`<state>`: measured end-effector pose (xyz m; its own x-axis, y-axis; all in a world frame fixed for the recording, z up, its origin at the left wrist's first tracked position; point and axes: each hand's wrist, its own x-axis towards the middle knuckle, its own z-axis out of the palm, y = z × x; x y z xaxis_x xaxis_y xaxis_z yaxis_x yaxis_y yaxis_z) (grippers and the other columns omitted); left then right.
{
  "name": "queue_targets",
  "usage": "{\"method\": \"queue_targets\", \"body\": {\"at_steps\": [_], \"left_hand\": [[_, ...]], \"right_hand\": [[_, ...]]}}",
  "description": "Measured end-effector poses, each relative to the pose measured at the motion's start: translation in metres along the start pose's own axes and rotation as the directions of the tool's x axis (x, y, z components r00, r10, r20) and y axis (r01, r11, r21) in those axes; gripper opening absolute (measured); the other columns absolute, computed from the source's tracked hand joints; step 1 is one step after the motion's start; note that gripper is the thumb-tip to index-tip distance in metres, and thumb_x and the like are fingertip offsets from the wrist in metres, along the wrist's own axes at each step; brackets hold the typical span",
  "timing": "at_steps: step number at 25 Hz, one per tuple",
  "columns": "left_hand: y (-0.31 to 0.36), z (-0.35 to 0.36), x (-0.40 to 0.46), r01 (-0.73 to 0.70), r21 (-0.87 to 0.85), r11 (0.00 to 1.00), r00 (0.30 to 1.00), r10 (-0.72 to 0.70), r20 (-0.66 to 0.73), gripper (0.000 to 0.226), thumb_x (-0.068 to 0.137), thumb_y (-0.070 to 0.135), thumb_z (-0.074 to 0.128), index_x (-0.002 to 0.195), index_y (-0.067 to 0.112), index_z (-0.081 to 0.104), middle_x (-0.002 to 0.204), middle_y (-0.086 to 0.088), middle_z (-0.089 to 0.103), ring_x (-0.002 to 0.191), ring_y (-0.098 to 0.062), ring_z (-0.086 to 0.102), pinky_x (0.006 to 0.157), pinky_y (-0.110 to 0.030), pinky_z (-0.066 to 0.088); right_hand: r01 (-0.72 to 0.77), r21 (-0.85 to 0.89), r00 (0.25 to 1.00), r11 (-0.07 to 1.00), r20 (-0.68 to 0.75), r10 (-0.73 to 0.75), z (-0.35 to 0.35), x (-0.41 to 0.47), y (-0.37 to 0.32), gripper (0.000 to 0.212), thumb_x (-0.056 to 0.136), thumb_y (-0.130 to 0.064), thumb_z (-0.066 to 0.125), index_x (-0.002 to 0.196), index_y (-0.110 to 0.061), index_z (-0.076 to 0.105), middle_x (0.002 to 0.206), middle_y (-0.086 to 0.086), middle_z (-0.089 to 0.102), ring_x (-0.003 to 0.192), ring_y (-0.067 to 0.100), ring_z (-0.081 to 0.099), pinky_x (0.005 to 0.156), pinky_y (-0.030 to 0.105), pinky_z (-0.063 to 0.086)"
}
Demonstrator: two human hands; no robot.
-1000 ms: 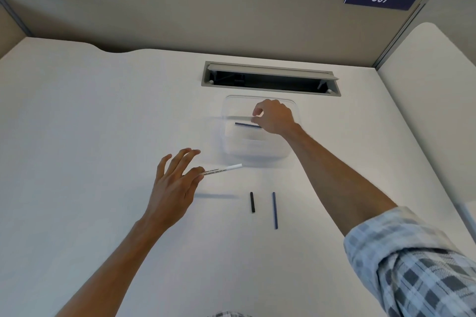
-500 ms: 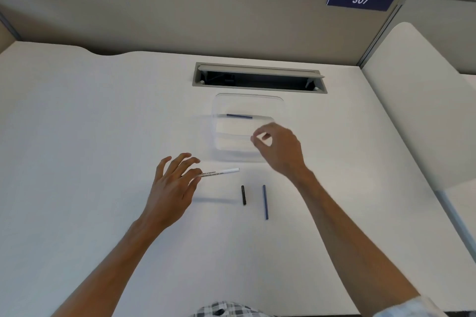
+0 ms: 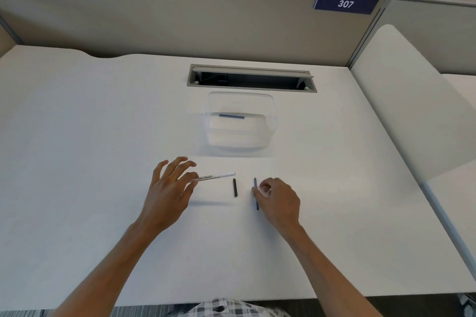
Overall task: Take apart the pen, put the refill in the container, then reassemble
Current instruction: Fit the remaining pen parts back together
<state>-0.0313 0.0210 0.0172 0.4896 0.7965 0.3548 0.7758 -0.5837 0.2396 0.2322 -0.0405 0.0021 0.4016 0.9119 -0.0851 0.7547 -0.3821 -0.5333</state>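
My left hand pinches one end of the white pen barrel and holds it just above the desk, the other fingers spread. A short black pen piece lies on the desk right of the barrel's tip. My right hand rests beside it, thumb and fingertips closed on the middle of a thin blue refill that still lies on the desk. Farther back stands a clear plastic container with another blue refill lying inside it.
A grey cable slot is cut into the white desk just behind the container. A beige partition with a blue "307" sign closes the back, and a white side panel stands at the right.
My right hand left a refill in the container, drew back toward me and came down on the blue refill on the desk. My left hand kept holding the barrel in place.
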Motion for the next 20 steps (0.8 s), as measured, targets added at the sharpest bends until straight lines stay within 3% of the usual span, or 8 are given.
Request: {"method": "queue_targets", "body": {"at_steps": [9, 13, 16, 20], "left_hand": [[0.01, -0.003, -0.012, -0.023, 0.01, 1.0, 1.0, 0.023, 0.002, 0.028, 0.097, 0.028, 0.041, 0.098, 0.018, 0.067, 0.115, 0.004, 0.067, 0.126, -0.023, 0.053, 0.109, -0.043, 0.03], [0.014, -0.008, -0.014, -0.04, 0.016, 0.999, 0.999, 0.04, -0.018, 0.026, 0.096, 0.025, 0.042, 0.099, 0.017, 0.067, 0.11, 0.005, 0.069, 0.126, -0.023, 0.053, 0.107, -0.042, 0.032], [0.017, -0.01, -0.015, -0.051, 0.014, 0.999, 0.998, 0.051, -0.045, 0.025, 0.097, 0.024, 0.043, 0.101, 0.014, 0.066, 0.106, 0.006, 0.071, 0.126, -0.023, 0.053, 0.103, -0.04, 0.035], [0.02, -0.012, -0.014, -0.05, 0.007, 0.999, 0.997, 0.05, -0.062, 0.027, 0.097, 0.025, 0.043, 0.101, 0.013, 0.066, 0.102, 0.005, 0.073, 0.126, -0.022, 0.053, 0.102, -0.039, 0.035]], "right_hand": [[0.086, -0.049, 0.993, 0.995, -0.082, -0.09, 0.013, -0.014, -0.003, 0.013, 0.093, -0.026, 0.058, 0.094, -0.018, 0.068, 0.091, -0.002, 0.069, 0.083, 0.025, 0.066, 0.073, 0.038, 0.05], [0.077, 0.233, 0.997, 0.969, -0.042, -0.069, -0.002, -0.023, -0.007, 0.007, 0.095, -0.025, 0.061, 0.093, -0.022, 0.066, 0.087, -0.009, 0.075, 0.081, 0.013, 0.07, 0.073, 0.031, 0.051], [0.091, 0.494, 0.994, 0.865, 0.002, -0.105, -0.022, -0.032, -0.015, 0.008, 0.093, -0.02, 0.065, 0.087, -0.025, 0.068, 0.084, -0.014, 0.074, 0.084, 0.003, 0.068, 0.068, 0.018, 0.043], [0.112, 0.629, 0.993, 0.77, -0.035, -0.117, -0.044, -0.041, -0.024, 0.011, 0.092, -0.017, 0.067, 0.087, -0.026, 0.072, 0.084, -0.018, 0.073, 0.083, 0.002, 0.066, 0.068, 0.022, 0.041]]}}
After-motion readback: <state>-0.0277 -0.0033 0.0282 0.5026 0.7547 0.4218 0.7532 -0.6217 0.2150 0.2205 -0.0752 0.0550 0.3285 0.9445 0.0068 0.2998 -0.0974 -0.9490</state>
